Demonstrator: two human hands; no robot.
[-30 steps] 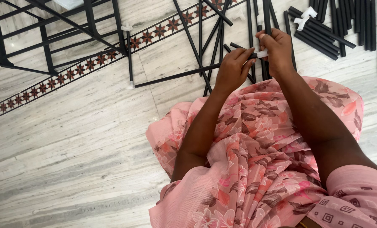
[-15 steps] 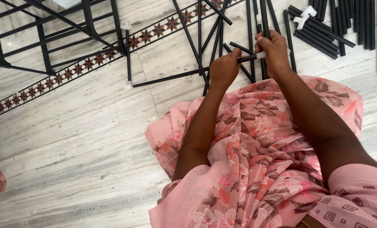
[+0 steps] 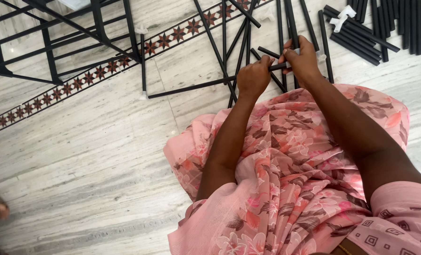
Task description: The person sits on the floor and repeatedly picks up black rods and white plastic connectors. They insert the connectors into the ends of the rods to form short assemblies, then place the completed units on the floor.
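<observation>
Head view, looking down at grey-veined white marble floor [image 3: 78, 156] with an inlaid strip of dark red star tiles [image 3: 97, 73] running diagonally. Far left, top: assembled black metal tube frame [image 3: 50, 42], standing on the floor, well apart from both hands. At the left edge, low, part of another person shows, blurred; cannot tell which part. Centre: long black metal rod [image 3: 191, 88] lying flat on the floor, its right end passing just below the left hand. Left hand [image 3: 253, 75] is curled closed around a short black metal tube [image 3: 279, 67], fingers wrapped, knuckles up. The tube runs between the two hands, roughly level, held just above the loose rods on the floor. Right hand [image 3: 304, 59] grips the tube's other end, fingers folded over it, thumb side toward the left hand; the hands are near each other, apart. Below the hands: pink floral fabric [image 3: 290, 165] draped over the person's lap. Top right: bundle of black metal rods [image 3: 361, 33] lying side by side, with a small white plastic connector [image 3: 342, 16] resting on them, near the right hand but not touching.
</observation>
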